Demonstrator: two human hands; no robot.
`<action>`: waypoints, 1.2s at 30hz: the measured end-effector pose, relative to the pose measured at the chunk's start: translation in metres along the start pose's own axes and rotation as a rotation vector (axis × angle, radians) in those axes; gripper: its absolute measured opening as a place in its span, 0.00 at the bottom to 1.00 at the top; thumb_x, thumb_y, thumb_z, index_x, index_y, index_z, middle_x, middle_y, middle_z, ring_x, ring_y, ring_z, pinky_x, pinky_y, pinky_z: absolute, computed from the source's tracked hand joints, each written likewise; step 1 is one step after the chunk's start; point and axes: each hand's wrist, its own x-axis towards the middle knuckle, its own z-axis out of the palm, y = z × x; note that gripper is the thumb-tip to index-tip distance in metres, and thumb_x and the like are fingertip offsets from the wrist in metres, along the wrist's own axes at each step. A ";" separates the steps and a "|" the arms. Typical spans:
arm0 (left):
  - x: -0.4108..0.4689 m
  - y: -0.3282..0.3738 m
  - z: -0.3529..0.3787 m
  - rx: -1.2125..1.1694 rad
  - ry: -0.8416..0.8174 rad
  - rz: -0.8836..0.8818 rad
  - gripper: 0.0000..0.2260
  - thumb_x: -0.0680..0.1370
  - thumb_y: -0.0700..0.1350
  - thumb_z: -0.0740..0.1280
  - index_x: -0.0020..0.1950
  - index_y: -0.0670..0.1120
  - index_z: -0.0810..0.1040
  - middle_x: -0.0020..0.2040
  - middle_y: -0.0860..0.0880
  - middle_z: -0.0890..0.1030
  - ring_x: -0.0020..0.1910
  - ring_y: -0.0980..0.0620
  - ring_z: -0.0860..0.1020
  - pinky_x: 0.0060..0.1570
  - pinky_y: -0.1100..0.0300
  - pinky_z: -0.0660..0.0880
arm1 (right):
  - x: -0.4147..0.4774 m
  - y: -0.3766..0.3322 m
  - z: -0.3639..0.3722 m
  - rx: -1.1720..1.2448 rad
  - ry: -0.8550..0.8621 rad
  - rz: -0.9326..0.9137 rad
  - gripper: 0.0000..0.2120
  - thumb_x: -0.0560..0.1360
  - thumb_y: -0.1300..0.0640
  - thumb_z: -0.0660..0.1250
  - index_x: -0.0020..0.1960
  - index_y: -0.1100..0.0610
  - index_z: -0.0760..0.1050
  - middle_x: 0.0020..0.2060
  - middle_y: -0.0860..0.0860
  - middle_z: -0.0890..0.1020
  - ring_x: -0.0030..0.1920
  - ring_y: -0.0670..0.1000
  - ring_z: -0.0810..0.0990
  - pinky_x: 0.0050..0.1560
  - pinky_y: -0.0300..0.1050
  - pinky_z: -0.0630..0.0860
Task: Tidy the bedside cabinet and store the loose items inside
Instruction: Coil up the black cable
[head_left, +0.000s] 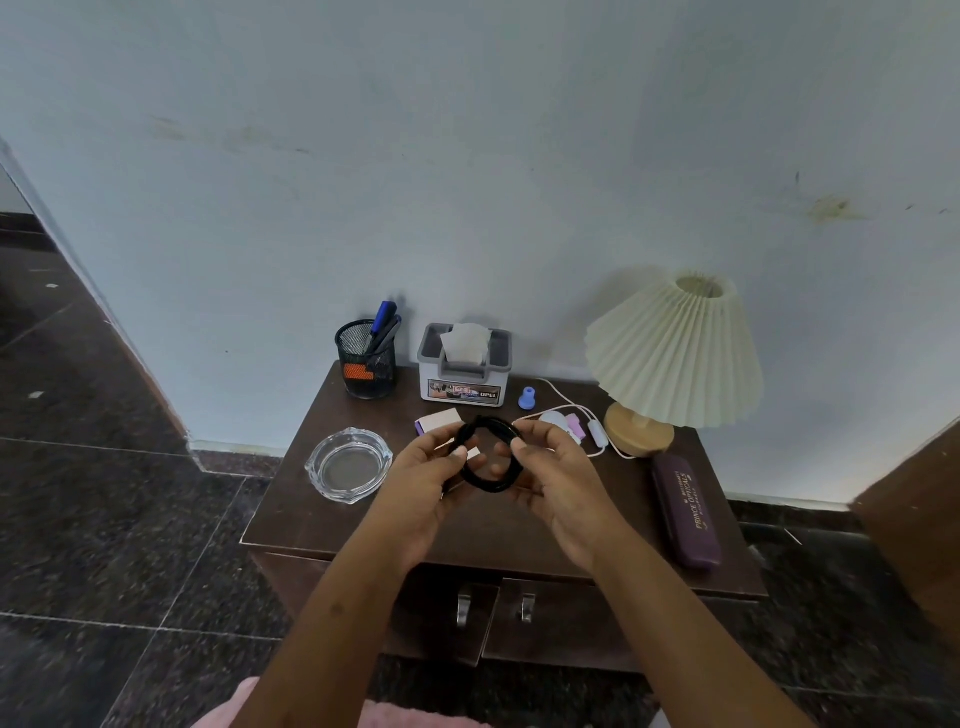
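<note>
A dark wooden bedside cabinet stands against the wall, its two front doors with metal handles, the left one slightly ajar. Above its top, my left hand and my right hand both grip a black cable wound into a small coil. Loose on the top lie a glass ashtray, a pink-and-purple notepad, a blue cap-like piece, a small pink item and a purple glasses case.
A mesh pen holder and a grey tissue box stand at the back. A pleated lamp with a white cord and switch sits at the right. Dark tiled floor surrounds the cabinet; brown furniture is at the right.
</note>
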 end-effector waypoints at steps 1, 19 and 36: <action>0.000 -0.001 0.000 -0.009 -0.002 0.014 0.13 0.79 0.31 0.57 0.57 0.42 0.76 0.50 0.45 0.82 0.47 0.49 0.81 0.42 0.59 0.82 | 0.000 0.001 0.000 -0.023 0.001 -0.009 0.09 0.79 0.62 0.62 0.56 0.52 0.74 0.50 0.52 0.83 0.48 0.49 0.82 0.51 0.49 0.80; 0.014 -0.071 0.007 0.354 -0.061 -0.212 0.16 0.80 0.38 0.59 0.67 0.47 0.71 0.49 0.48 0.79 0.46 0.53 0.74 0.44 0.60 0.69 | 0.024 0.020 -0.035 -0.405 0.228 0.180 0.11 0.77 0.66 0.61 0.57 0.60 0.76 0.55 0.58 0.80 0.57 0.56 0.78 0.60 0.57 0.76; 0.039 -0.077 0.007 0.326 -0.069 -0.286 0.24 0.80 0.38 0.58 0.75 0.49 0.59 0.71 0.46 0.69 0.68 0.50 0.69 0.62 0.59 0.64 | 0.078 0.062 -0.070 -0.581 0.209 0.280 0.14 0.77 0.67 0.61 0.60 0.59 0.76 0.55 0.59 0.79 0.48 0.54 0.79 0.46 0.46 0.76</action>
